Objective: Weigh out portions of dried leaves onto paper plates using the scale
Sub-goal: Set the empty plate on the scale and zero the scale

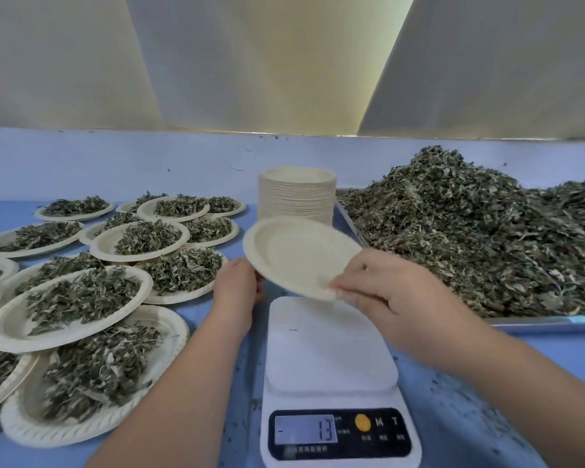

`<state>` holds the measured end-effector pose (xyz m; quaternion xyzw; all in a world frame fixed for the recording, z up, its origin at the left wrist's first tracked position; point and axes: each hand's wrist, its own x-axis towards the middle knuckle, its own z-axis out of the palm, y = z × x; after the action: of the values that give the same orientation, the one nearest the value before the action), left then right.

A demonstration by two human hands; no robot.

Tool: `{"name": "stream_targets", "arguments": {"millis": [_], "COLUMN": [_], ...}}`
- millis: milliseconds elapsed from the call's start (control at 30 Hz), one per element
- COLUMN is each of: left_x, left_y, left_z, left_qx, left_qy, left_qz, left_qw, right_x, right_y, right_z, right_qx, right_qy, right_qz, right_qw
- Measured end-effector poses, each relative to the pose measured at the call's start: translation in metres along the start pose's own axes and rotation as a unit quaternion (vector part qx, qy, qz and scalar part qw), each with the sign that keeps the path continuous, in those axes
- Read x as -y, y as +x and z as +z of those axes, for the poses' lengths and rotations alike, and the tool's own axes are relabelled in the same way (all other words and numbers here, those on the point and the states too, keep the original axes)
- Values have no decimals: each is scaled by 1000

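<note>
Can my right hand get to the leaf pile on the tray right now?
Probably, but not freely: the right hand pinches the empty plate over the scale. The leaf pile lies right beside it with nothing between, so once the plate is down the way looks open.

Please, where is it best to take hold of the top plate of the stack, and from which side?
Probably pinch the raised rim of the top plate from its left side, thumb above, fingers under the lip. The plates nest tightly, so only the rim offers hold; the tray rim stands close on the right, and the held plate covers the front.
</note>
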<state>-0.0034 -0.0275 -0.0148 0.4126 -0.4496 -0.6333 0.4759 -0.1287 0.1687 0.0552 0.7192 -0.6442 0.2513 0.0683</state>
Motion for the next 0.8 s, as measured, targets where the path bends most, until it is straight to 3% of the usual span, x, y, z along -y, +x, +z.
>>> {"name": "stream_targets", "arguments": {"millis": [100, 233, 567, 667, 800], "left_x": [-3, -6, -5, -5, -5], "left_y": [-3, -8, -9, -9, -10], "left_z": [-1, 0, 2, 1, 1], "left_qx": [4, -24, -11, -9, -9], "left_qy": [64, 13, -20, -18, -6], "left_qz": [16, -33, -28, -28, -22], "left_qw": [998, 999, 999, 999, 1000], "right_x": [4, 5, 8, -5, -47], "right_y": [-23, -41, -51, -43, -17], "right_z": [-1, -5, -21, -30, -28], "right_qx": [32, 82, 212, 154, 55], "right_qy": [3, -35, -35, 22, -41], "right_qz": [-9, -10, 7, 58, 175], "right_qw": [999, 996, 977, 986, 982]}}
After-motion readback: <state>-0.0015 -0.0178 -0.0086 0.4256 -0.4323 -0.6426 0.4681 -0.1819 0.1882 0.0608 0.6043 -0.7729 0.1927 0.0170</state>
